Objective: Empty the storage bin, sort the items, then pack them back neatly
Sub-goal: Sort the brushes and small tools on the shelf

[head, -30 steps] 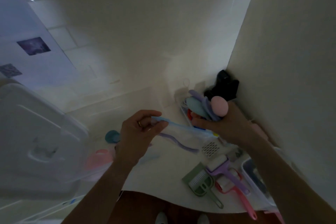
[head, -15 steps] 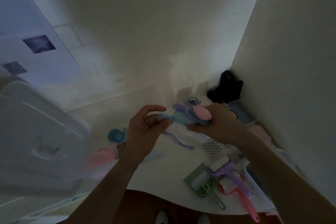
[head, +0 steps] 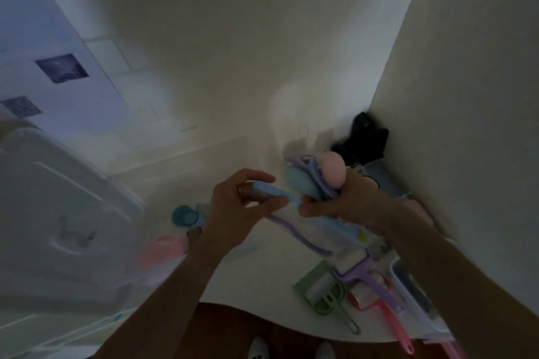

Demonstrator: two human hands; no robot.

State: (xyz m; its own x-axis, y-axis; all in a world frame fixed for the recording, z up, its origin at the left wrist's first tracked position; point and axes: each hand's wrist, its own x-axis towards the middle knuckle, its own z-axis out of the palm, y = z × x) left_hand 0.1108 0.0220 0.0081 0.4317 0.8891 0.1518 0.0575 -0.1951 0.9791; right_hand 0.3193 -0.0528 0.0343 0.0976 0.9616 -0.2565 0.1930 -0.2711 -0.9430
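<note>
Above the white bench (head: 262,280), near the corner of the walls, both hands worked in mid-air. The right hand (head: 350,207) had its grip closed round a bunch of long-handled brushes (head: 309,181), teal, purple and pink heads fanned up and away toward the corner. The left hand (head: 239,207) pinched a light blue handle (head: 274,192) between thumb and fingers, feeding its far end toward the right hand's bundle. The handle's long axis ran level, left to right, its right tip at the right thumb. Judged step: gathering like items into one set. To do it well, slide the handle in parallel with the others, heads one way, before the left grip lets go. Lint rollers (head: 364,274) and a green scoop (head: 323,291) lay sorted on the bench below; the clear storage bin (head: 58,213) sat at left.
</note>
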